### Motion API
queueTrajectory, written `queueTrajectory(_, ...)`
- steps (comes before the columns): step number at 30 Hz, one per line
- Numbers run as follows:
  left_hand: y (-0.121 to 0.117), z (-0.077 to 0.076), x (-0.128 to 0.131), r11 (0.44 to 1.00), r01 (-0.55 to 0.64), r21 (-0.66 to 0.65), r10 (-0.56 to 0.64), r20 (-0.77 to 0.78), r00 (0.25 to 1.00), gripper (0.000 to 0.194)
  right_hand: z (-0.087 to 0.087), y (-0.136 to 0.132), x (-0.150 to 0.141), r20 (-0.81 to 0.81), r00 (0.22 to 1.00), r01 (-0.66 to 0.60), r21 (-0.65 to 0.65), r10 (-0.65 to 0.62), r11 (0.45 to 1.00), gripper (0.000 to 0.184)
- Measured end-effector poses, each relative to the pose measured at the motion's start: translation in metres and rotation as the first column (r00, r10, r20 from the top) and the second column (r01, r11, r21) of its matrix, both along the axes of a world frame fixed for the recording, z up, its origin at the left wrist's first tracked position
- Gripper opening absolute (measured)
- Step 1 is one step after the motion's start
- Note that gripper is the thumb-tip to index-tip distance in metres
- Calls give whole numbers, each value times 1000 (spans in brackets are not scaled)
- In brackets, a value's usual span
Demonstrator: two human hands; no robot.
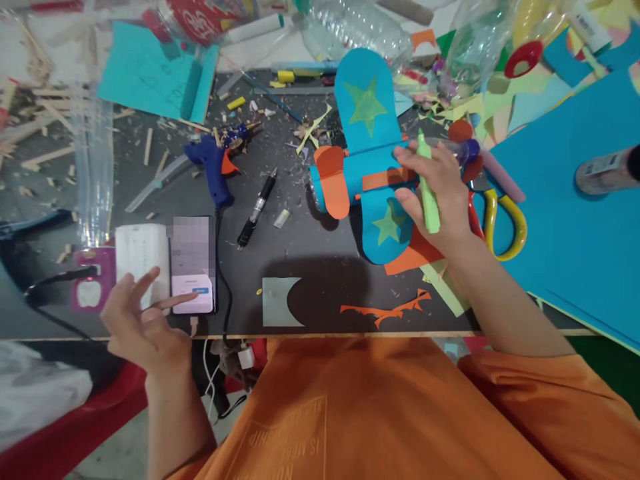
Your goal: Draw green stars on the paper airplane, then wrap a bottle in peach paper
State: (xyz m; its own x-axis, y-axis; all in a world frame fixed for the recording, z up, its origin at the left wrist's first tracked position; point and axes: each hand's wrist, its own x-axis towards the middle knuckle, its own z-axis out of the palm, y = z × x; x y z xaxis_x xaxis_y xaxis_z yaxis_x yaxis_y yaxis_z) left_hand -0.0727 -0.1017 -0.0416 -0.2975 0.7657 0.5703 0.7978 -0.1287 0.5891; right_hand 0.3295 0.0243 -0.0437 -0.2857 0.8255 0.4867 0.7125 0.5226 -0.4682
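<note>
My left hand (150, 327) is at the phone (190, 267), with one finger stretched onto the lower part of its lit screen and the others apart. Beside the phone lies a white box-like object (143, 257), partly under my fingers. In my right hand (447, 193) is a light green marker (429, 197), pinched between thumb and fingers. Those same fingertips rest on or just over a model airplane (353, 73) of blue card with green stars on its wings. Its orange propeller (331, 183) points left.
A blue glue gun (213, 167), a black pen (257, 208) and yellow-handled scissors (517, 230) lie on the dark table. Orange scraps (385, 311) are near the front edge. Plastic bottles (357, 30) line the back; wood sticks (47, 150) litter the left, blue card (565, 220) the right.
</note>
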Motion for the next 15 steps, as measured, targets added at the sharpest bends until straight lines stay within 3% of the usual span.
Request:
queueTrajectory(3, 1, -2, 0, 998, -66, -12, 65, -6, 998, 59, 1, 0, 0, -16, 1000, -9, -25, 9, 1000, 31)
queueTrajectory(9, 4, -1, 4, 997, -68, -33, 68, 15, 998, 57, -2, 2, 0, -61, 998, -32, -22, 31, 999, 33)
queueTrajectory(15, 12, 4, 5, 989, -101, 106, 88, 118, 989, 63, -5, 3, 2, -63, 997, -45, 37, 47, 998, 33)
